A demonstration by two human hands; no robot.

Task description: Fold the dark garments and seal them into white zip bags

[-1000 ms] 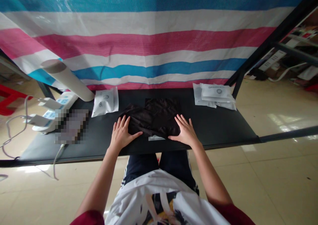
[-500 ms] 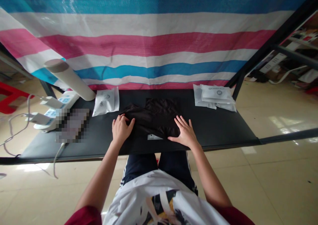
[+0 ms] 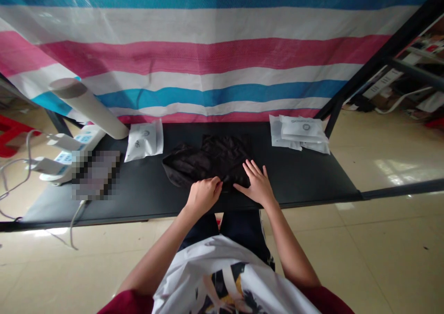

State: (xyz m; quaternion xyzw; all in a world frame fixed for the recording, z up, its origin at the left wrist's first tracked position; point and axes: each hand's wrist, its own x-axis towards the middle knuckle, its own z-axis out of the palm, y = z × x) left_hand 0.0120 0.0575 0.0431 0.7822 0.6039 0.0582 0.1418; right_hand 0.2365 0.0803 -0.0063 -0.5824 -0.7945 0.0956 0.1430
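A dark, crumpled piece of black fabric (image 3: 222, 154), perhaps a folded garment, lies on the black bench top in front of me. My left hand (image 3: 204, 194) is at its near edge, fingers curled and pinched together on the fabric; the fingertips are partly hidden. My right hand (image 3: 257, 184) rests with fingers spread on the right side of the fabric, thumb pointing left. On the left, the fabric bulges up in a loose, puffed fold.
A white packet (image 3: 144, 140) lies back left, several similar packets (image 3: 301, 131) back right. At far left are a power strip (image 3: 65, 159) with plugs, a leaning pale bottle (image 3: 93, 108) and a pixelated device (image 3: 97, 173) on a cable. A striped sheet (image 3: 208, 55) hangs behind the bench.
My left hand has moved right and nearer to me, from the fabric's left end to its near edge, its fingers now closed. The left part puffed up. The small white label no longer shows.
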